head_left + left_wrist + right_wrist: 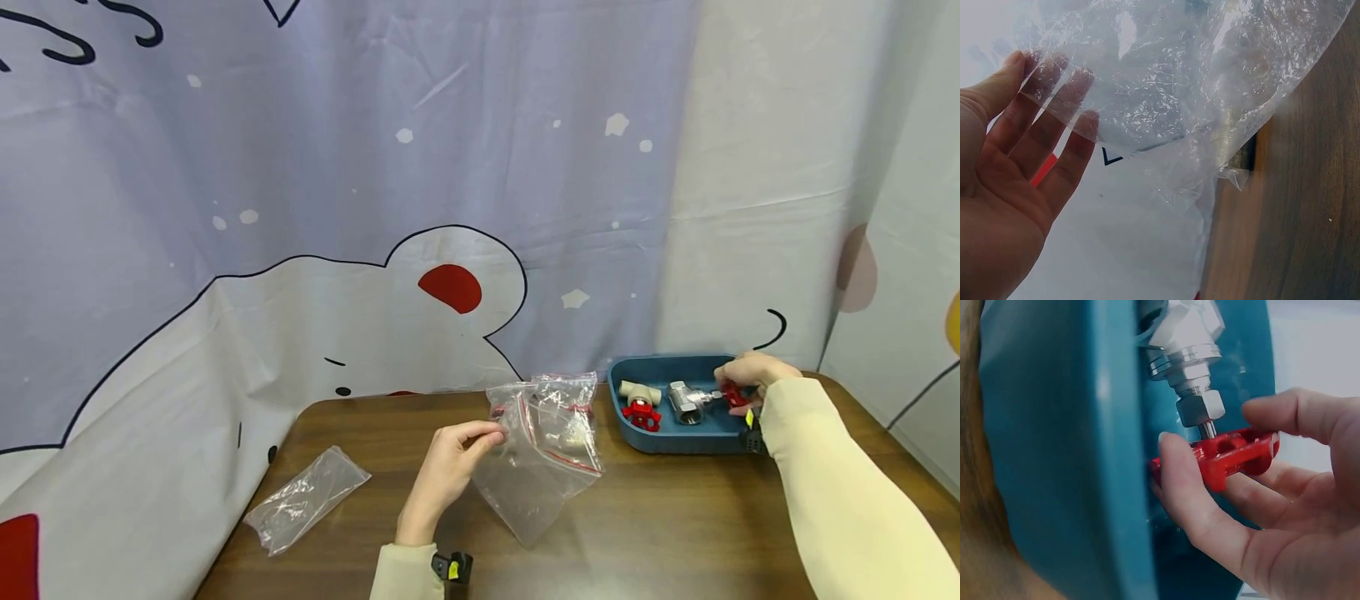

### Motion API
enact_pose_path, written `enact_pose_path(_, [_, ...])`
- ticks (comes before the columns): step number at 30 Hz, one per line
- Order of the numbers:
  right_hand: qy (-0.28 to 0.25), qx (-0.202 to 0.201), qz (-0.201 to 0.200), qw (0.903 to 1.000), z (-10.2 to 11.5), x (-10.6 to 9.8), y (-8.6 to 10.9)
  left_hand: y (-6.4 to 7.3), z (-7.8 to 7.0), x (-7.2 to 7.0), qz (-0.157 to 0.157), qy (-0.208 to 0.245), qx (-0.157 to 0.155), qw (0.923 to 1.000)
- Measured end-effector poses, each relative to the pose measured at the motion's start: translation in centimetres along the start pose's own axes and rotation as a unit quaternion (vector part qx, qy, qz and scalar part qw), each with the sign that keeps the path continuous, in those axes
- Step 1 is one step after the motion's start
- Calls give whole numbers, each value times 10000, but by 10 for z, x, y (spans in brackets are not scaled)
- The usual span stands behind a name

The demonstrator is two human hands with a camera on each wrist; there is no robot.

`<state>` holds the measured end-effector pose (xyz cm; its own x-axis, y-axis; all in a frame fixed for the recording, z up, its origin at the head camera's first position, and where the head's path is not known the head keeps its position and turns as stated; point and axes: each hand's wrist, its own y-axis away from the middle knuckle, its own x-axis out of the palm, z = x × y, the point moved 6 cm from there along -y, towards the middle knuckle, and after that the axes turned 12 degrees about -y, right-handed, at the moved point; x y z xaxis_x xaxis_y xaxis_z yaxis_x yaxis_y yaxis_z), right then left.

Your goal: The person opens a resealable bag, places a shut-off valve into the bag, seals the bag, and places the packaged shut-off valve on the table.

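My left hand (pixel 442 467) pinches the edge of a clear zip bag (pixel 525 496) with a red seal line between thumb and index finger. In the left wrist view the other fingers show through the thin plastic. My right hand (pixel 757 371) reaches into the blue tray (pixel 675 444) at the right. Its thumb and fingers grip the red handwheel (pixel 1235 456) of a metal valve (pixel 684 402), whose silver body lies in the tray. Beside it lies a cream plastic valve (pixel 640 393) with a red handwheel.
Behind the held bag is another clear zip bag (pixel 579 398) with something cream and red inside. A flat clear bag (pixel 307 500) lies at the left of the brown wooden table (pixel 637 533). A printed curtain (pixel 337 167) hangs close behind the table.
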<state>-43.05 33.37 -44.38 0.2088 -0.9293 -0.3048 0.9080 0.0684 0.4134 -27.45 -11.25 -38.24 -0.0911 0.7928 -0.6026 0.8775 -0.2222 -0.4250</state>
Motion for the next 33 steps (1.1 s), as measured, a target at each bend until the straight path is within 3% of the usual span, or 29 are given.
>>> enact_pose_path(9, [-618,-117,44,9980,7,-5,5,0,2,1,-7,11,20,10000])
enact_pose_path(12, [-1065,-174,157,9940,11,-7,9,-3,16,7,-16,20,88,10000])
enact_pose_path(16, [-1939,-423,355,9795,17,-6,19,-5,35,14,-2,56,151,9999])
enact_pose_path(20, [-2610,-814,427,9610,24,-3,30,-4,36,15,33,97,130,9999])
enact_pose_path(29, [-3376,-1342,829,9280,45,24,57,-4,36,16,50,29,119,9999])
enact_pose_path(33, [-3367,-1626,960,9225,56,44,76,-4,35,18,91,55,143,9998])
